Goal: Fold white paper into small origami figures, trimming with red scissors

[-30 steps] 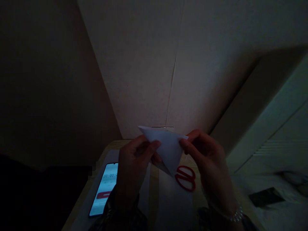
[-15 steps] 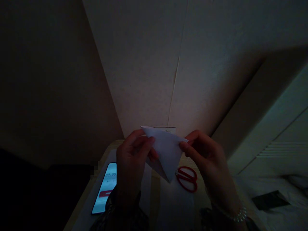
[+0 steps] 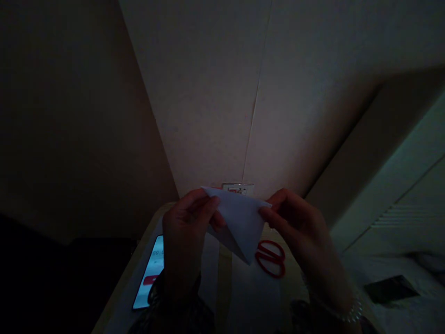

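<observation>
At left on the worktop (image 3: 224, 290), a smartphone (image 3: 143, 293) shows a partly covered readout beginning "00" and a red button whose lettering is illegible; no brand can be read. The left hand (image 3: 184, 232) has shifted slightly left, hiding more of that screen, and pinches the folded white paper (image 3: 241, 220), held raised between both hands. Its top edge has dipped, baring more of the wall socket (image 3: 247, 187); the fold seems to be under adjustment. Red-handled scissors (image 3: 271, 257) lie beyond its lower tip. The right hand (image 3: 297, 227) grips the paper's right corner.
</observation>
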A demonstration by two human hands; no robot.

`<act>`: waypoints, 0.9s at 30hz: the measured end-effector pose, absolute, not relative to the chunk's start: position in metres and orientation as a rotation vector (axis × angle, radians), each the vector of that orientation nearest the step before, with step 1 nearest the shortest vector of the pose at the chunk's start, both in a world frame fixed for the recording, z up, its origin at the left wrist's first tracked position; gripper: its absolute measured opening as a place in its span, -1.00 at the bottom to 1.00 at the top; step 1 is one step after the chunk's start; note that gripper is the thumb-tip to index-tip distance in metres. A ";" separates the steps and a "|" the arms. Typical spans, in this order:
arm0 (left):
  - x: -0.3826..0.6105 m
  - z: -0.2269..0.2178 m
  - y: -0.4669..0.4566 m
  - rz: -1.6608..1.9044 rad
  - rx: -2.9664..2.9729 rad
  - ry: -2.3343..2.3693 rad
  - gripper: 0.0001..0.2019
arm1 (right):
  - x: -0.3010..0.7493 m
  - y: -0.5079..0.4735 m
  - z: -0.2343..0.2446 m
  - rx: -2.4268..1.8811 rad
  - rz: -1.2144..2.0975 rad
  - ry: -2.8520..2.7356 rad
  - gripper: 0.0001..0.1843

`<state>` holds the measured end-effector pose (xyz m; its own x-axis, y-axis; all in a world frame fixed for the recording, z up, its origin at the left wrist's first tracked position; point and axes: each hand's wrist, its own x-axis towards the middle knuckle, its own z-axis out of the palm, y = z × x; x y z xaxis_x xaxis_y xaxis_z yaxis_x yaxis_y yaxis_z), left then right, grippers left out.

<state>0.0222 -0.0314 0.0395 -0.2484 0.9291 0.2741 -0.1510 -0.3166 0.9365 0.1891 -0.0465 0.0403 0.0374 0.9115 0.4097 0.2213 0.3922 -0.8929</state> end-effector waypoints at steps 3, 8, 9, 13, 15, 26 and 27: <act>0.023 0.040 -0.032 1.698 1.146 1.063 -0.97 | 0.188 -0.047 0.041 -1.080 0.734 -1.462 -0.79; 0.023 0.039 -0.033 1.730 1.097 1.049 -0.92 | 0.188 -0.047 0.041 -1.078 0.740 -1.476 -0.79; 0.023 0.039 -0.033 1.740 1.084 1.041 -0.92 | 0.188 -0.047 0.041 -1.077 0.737 -1.477 -0.79; 0.024 0.037 -0.032 1.775 1.034 1.004 -0.90 | 0.189 -0.047 0.041 -1.072 0.745 -1.475 -0.79; 0.024 0.038 -0.032 1.786 1.021 1.005 -0.93 | 0.190 -0.047 0.040 -1.070 0.758 -1.482 -0.79; 0.023 0.038 -0.032 1.837 1.051 0.985 -0.93 | 0.193 -0.047 0.040 -1.078 0.735 -1.495 -0.78; 0.023 0.038 -0.032 1.840 1.052 0.982 -0.93 | 0.193 -0.046 0.040 -1.080 0.738 -1.497 -0.78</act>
<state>0.0228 -0.0316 0.0375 -0.3496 0.8885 0.2971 -0.2474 -0.3935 0.8854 0.1931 -0.0465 0.0400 0.0097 0.9141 0.4053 0.2355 0.3918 -0.8894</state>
